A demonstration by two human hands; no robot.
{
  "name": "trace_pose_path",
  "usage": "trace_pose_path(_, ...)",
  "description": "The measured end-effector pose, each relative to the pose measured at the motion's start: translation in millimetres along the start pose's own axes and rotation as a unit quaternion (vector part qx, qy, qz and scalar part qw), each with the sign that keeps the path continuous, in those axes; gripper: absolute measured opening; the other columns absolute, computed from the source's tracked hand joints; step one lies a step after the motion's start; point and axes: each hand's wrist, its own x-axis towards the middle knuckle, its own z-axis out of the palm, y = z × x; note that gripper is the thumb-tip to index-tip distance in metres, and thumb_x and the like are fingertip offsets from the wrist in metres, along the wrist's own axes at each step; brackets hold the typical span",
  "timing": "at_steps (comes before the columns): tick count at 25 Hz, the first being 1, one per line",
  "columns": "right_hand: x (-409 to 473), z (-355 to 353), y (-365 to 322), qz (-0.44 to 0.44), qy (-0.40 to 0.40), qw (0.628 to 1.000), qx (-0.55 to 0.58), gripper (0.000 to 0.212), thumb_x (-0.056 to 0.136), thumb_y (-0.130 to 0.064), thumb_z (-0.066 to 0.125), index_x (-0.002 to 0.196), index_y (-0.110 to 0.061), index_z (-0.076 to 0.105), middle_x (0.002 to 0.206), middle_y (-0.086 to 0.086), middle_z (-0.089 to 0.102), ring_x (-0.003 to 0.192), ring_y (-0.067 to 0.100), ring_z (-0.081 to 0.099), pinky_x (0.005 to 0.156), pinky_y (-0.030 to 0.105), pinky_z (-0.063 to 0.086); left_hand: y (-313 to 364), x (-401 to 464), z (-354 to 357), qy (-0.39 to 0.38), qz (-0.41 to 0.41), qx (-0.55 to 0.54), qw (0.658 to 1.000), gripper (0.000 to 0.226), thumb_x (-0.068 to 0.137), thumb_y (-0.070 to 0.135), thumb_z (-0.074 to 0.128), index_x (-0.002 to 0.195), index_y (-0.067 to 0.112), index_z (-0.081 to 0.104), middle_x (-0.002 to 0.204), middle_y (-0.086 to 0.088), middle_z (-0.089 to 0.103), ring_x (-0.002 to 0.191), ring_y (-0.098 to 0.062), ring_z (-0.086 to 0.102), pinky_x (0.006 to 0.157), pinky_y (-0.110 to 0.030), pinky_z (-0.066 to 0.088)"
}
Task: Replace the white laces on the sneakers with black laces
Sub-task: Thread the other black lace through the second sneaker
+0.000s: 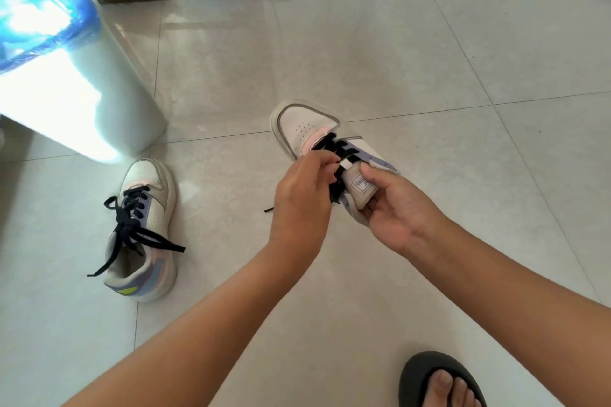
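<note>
The right hand (pixel 398 208) grips the tongue of a white-and-lilac leather sneaker (pixel 307 129) held above the pale tiled floor (pixel 429 59) — the left hand (pixel 302 198) pinches its black flat lace (pixel 334 145). The second matching sneaker (pixel 145 231) — already black-laced — stands on the floor to the left

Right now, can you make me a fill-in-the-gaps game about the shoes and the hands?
1. The sneaker on the floor has ____ laces.
2. The right hand grips the held sneaker at its ____.
3. The left hand pinches the black ____ of the held sneaker.
4. The foot wears a dark ____.

Missing words: black; tongue; lace; sandal
</note>
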Motion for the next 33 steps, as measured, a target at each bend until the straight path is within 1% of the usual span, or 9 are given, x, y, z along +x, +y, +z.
trace_pose_path(3, -14, 12, -13, -0.045, -0.008, 0.999, 0.004, 0.011, 0.090, -0.012, 0.057, 0.097, -0.018, 0.063, 0.091, 0.007, 0.068, 0.081, 0.018, 0.063, 0.072, 0.030, 0.050, 16, 6, -19, -0.009, 0.069, 0.034, 0.997, 0.025, 0.088, -0.009, 0.051, 0.105, 0.000, 0.067, 0.092, -0.010, 0.063, 0.078, -0.014, 0.059, 0.072, -0.017, 0.047)
trace_pose_path(7, -37, 23, -28, -0.068, -0.035, 0.997, 0.007, 0.012, 0.087, -0.012, 0.059, 0.096, -0.016, 0.065, 0.082, 0.006, 0.070, 0.071, 0.016, 0.065, 0.059, 0.024, 0.053, 38, 20, -36, 0.048, 0.097, 0.005, 0.994, 0.011, 0.083, -0.002, 0.063, 0.089, 0.002, 0.071, 0.081, -0.002, 0.065, 0.070, -0.008, 0.059, 0.069, -0.011, 0.046)
trace_pose_path(10, -53, 31, -37, -0.066, -0.058, 0.996, 0.023, 0.016, 0.082, -0.010, 0.061, 0.096, -0.017, 0.064, 0.081, 0.006, 0.072, 0.067, 0.015, 0.067, 0.055, 0.022, 0.054, 46, 30, -46, 0.058, 0.119, 0.027, 0.991, 0.008, 0.082, -0.002, 0.066, 0.085, 0.001, 0.072, 0.084, -0.006, 0.064, 0.076, -0.008, 0.057, 0.072, -0.012, 0.046)
trace_pose_path(13, -64, 36, -42, -0.059, -0.073, 0.995, 0.034, 0.029, 0.067, -0.015, 0.066, 0.096, -0.017, 0.066, 0.083, 0.007, 0.072, 0.068, 0.017, 0.068, 0.061, 0.026, 0.055, 48, 30, -53, 0.055, 0.203, 0.079, 0.975, 0.007, 0.081, -0.004, 0.066, 0.083, -0.002, 0.072, 0.082, -0.010, 0.065, 0.074, -0.009, 0.056, 0.070, -0.015, 0.046)
trace_pose_path(17, -73, 41, -46, -0.061, -0.072, 0.995, 0.040, 0.024, 0.062, -0.017, 0.066, 0.085, -0.017, 0.068, 0.077, 0.006, 0.072, 0.062, 0.015, 0.068, 0.067, 0.027, 0.054, 50, 26, -57, 0.066, 0.275, 0.128, 0.951, 0.007, 0.082, -0.003, 0.064, 0.082, -0.003, 0.072, 0.079, -0.013, 0.065, 0.065, -0.022, 0.060, 0.062, -0.026, 0.047)
trace_pose_path(21, -76, 45, -49, -0.061, -0.077, 0.994, 0.058, 0.016, 0.060, -0.017, 0.066, 0.075, -0.018, 0.071, 0.077, 0.006, 0.073, 0.062, 0.016, 0.068, 0.064, 0.026, 0.054, 53, 23, -59, 0.071, 0.253, 0.126, 0.957, 0.007, 0.081, -0.002, 0.064, 0.081, -0.002, 0.071, 0.077, -0.010, 0.064, 0.064, -0.011, 0.050, 0.062, -0.020, 0.045)
trace_pose_path(24, -77, 46, -50, -0.070, -0.077, 0.993, 0.050, 0.021, 0.062, -0.018, 0.066, 0.083, -0.017, 0.069, 0.079, 0.006, 0.073, 0.065, 0.016, 0.068, 0.063, 0.025, 0.054, 53, 23, -58, 0.075, 0.232, 0.110, 0.964, 0.006, 0.080, -0.002, 0.066, 0.082, -0.001, 0.072, 0.078, -0.008, 0.064, 0.065, -0.001, 0.043, 0.063, -0.013, 0.043)
trace_pose_path(30, -77, 45, -49, -0.114, -0.060, 0.991, 0.032, 0.027, 0.068, -0.017, 0.068, 0.095, -0.015, 0.066, 0.091, 0.010, 0.073, 0.076, 0.018, 0.069, 0.065, 0.028, 0.055, 57, 23, -56, 0.099, 0.229, 0.088, 0.964, 0.006, 0.082, -0.002, 0.066, 0.083, -0.001, 0.072, 0.079, -0.007, 0.065, 0.065, -0.003, 0.048, 0.062, -0.013, 0.044)
trace_pose_path(33, -79, 46, -47, -0.132, -0.052, 0.989, 0.033, 0.017, 0.069, -0.015, 0.069, 0.086, -0.015, 0.065, 0.089, 0.011, 0.073, 0.073, 0.017, 0.070, 0.064, 0.030, 0.057, 60, 20, -53, 0.110, 0.199, 0.057, 0.972, 0.006, 0.081, -0.001, 0.066, 0.081, 0.002, 0.071, 0.077, -0.004, 0.065, 0.064, -0.006, 0.052, 0.062, -0.014, 0.045)
